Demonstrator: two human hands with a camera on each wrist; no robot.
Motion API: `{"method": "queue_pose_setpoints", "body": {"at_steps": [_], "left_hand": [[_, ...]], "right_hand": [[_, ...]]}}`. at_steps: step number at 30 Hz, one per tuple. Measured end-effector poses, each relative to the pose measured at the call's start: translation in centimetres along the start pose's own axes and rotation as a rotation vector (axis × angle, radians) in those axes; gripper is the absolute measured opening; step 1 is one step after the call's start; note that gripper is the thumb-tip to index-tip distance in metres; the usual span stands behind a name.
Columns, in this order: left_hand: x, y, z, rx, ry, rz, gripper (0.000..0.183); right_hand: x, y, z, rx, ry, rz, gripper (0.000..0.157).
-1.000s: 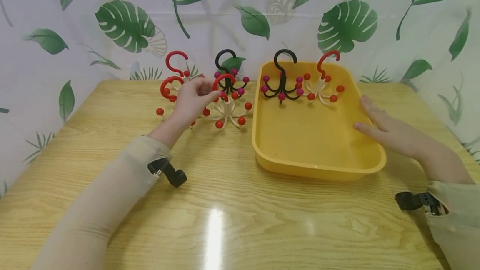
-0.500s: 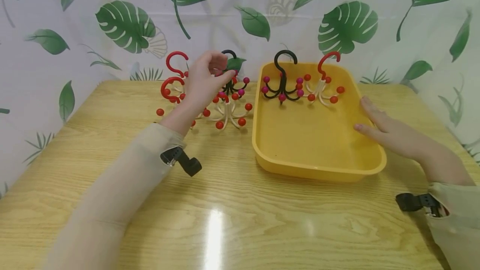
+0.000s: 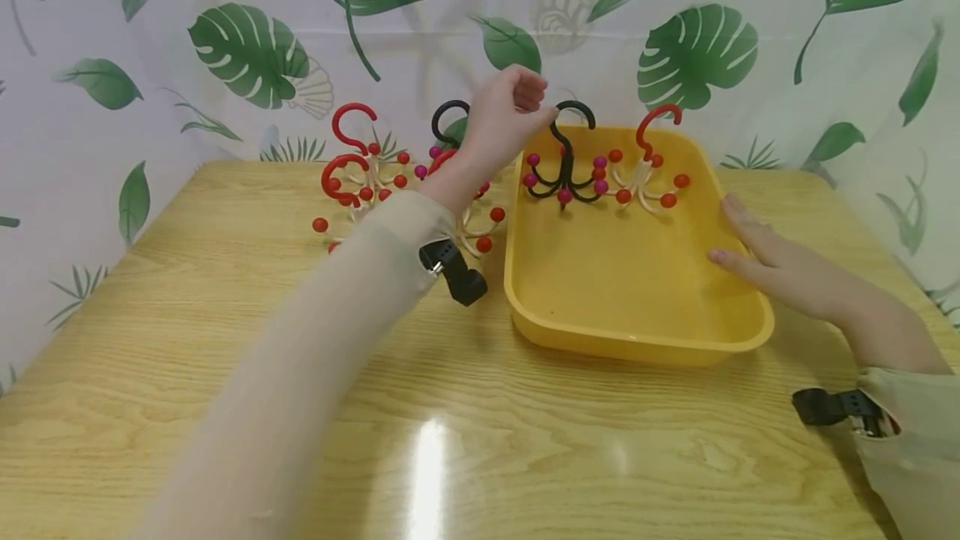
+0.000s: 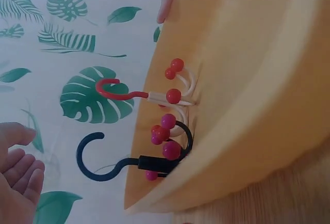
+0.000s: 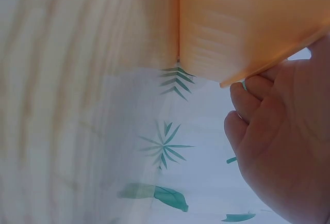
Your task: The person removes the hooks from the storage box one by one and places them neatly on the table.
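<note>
While the left hand [image 3: 510, 111] hovers relaxed, the black hanger [image 3: 567, 168] bears magenta balls [image 3: 564, 196]; the right hand [image 3: 795, 267], straight-fingered, touches the tray [image 3: 626, 277].

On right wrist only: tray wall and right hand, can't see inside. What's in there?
Observer: Two ball-tipped hook hangers in the yellow tray: a black hanger and a red-hooked hanger.
Operator: Left hand touching either?
Observer: No. In the head view the left hand overlaps the black hook, but left wrist shows a gap.
Operator: Any outside the tray?
Observer: At least four on the table, three with red hooks and one with a black hook.
</note>
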State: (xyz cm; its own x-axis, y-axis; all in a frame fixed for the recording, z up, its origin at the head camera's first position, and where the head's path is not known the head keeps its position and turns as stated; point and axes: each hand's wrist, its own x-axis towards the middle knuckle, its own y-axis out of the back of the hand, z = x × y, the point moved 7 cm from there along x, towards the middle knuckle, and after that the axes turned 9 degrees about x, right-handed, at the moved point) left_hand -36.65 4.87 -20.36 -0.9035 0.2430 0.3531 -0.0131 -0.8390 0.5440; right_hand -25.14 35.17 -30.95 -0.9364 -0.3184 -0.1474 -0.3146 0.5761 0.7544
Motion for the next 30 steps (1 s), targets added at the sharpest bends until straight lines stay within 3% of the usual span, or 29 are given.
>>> {"method": "queue_pose_setpoints", "body": {"at_steps": [8,15,20,24,30], "left_hand": [[2.0,-3.2,-0.5,0.119,0.08,-0.108,0.05],[3.1,-5.3,-1.3,0.277,0.072,-0.21,0.072],[3.2,-6.2,-1.6,0.297,0.064,-0.248,0.08],[3.1,-6.6,-1.8,0.318,0.054,-0.238,0.071],[3.1,-6.4,-2.1,0.271,0.059,-0.126,0.045]], "right_hand": [[0.0,-0.2,0.3,0.001,0.025,0.02,0.076],[0.1,-0.5,0.6,-0.003,0.023,0.022,0.077],[0.2,-0.6,0.6,-0.005,0.024,0.027,0.077],[0.3,-0.7,0.7,-0.007,0.03,0.029,0.077],[0.4,-0.8,1.0,-0.012,0.048,0.04,0.077]]}}
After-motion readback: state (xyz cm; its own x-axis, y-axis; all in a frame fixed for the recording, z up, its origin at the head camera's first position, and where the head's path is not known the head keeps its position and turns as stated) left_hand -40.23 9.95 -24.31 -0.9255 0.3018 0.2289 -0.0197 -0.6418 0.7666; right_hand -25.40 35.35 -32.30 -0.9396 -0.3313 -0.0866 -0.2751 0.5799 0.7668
